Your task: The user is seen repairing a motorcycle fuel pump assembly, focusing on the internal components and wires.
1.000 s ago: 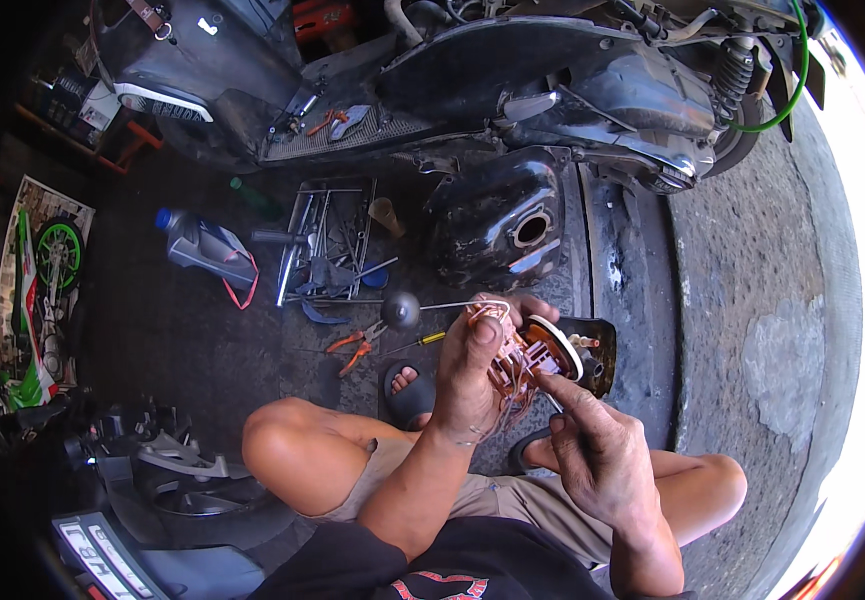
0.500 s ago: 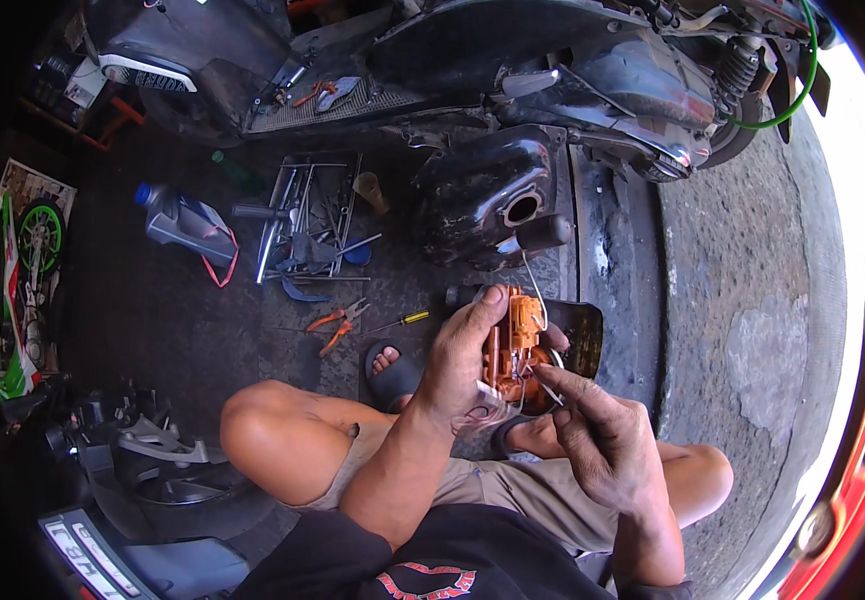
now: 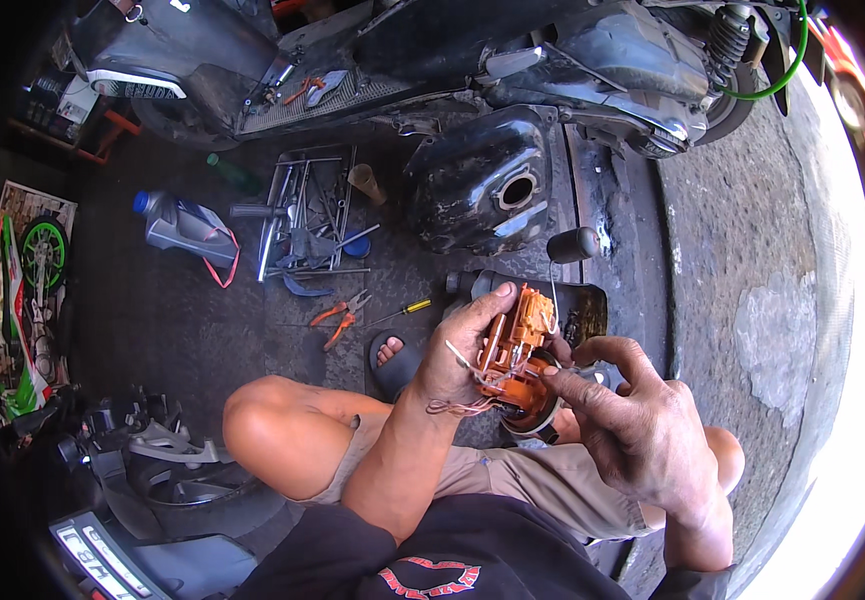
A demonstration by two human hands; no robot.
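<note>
My left hand (image 3: 452,350) is closed around an orange plastic fuel pump assembly (image 3: 515,345), thumb on its upper edge. From the assembly a thin wire arm rises to a black float (image 3: 574,244). Thin wires (image 3: 460,406) hang out by my left wrist. At the assembly's lower right side is my right hand (image 3: 647,425), its fingers apart and one fingertip touching the orange body. Behind the assembly, part of its round base is hidden by my hands.
A black fuel tank (image 3: 482,185) with a round hole lies ahead, before a scooter (image 3: 592,80). A dark pan (image 3: 592,310) sits behind my hands. To the left are orange-handled pliers (image 3: 340,318), a yellow screwdriver (image 3: 414,306), a tray of tools (image 3: 270,225) and a grey bottle (image 3: 187,232).
The pump assembly has tilted, with its float swinging right. My right hand has shifted right and spread its fingers, its fingertip moving from the wires to the orange body.
</note>
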